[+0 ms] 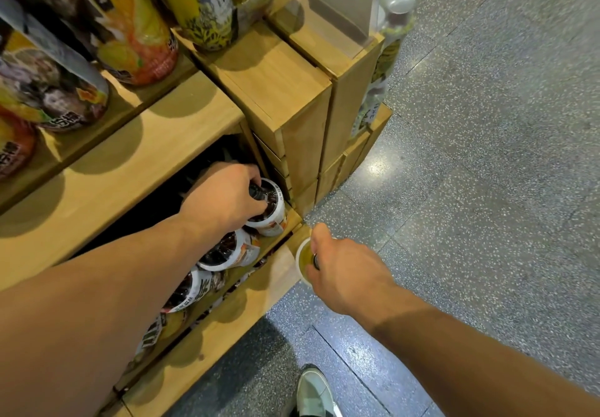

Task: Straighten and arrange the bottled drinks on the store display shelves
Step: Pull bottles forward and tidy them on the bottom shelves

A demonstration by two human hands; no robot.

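My left hand [224, 197] reaches into the low wooden shelf [227, 316] and grips the dark cap of a bottled drink [271, 212] at the right end of a row. Two more dark-topped bottles [224, 251] stand beside it to the left, partly hidden by my forearm. My right hand [344, 270] holds the cap of a yellow-green bottle [303, 259] at the shelf's right corner, just above the floor. On the upper wooden tiers stand larger bottles with fruit labels [136, 37].
Stepped wooden boxes [282, 92] rise to the right of the low shelf, with a clear plastic sign holder [337, 4] on top. Behind them stands a white-capped bottle [397, 11]. Grey speckled floor [487, 157] lies to the right; my shoe [316, 394] is at the bottom.
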